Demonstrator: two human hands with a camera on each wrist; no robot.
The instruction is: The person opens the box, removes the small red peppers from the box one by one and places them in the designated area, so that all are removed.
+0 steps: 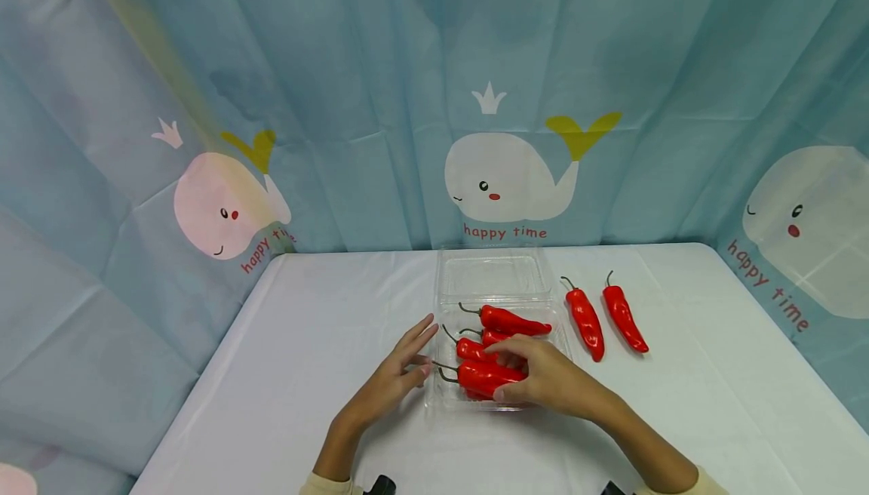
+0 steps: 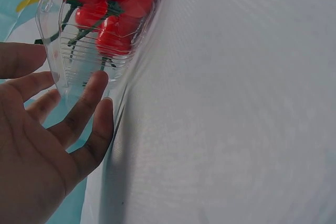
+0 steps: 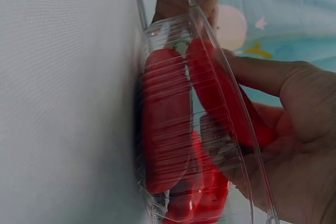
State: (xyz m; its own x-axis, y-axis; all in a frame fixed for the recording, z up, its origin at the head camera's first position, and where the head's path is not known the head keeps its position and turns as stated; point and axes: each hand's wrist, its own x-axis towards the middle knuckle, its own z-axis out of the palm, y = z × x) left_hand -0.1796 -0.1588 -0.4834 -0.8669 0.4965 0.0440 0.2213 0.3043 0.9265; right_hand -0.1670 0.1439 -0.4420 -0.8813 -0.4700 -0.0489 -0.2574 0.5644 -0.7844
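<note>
A clear plastic clamshell box [image 1: 434,401] holds several red peppers with dark green stems, such as the long pepper [image 1: 514,321] at its far side. My right hand [image 1: 543,374] grips a red pepper [image 1: 478,376] over the near side of the box, thumb on one side and fingers on the other. In the right wrist view that pepper [image 3: 210,77] lies tilted above another pepper [image 3: 167,119] in the box. My left hand [image 1: 394,374] is at the box's left wall, fingers spread, and in the left wrist view its fingertips [image 2: 98,80] touch the ribbed plastic.
The box's lid [image 1: 495,276] lies folded back behind it. Two more red peppers, a left one [image 1: 585,321] and a right one [image 1: 624,319], lie on the white tablecloth [image 1: 326,314] to the right. A blue whale-print curtain [image 1: 380,102] hangs behind the table.
</note>
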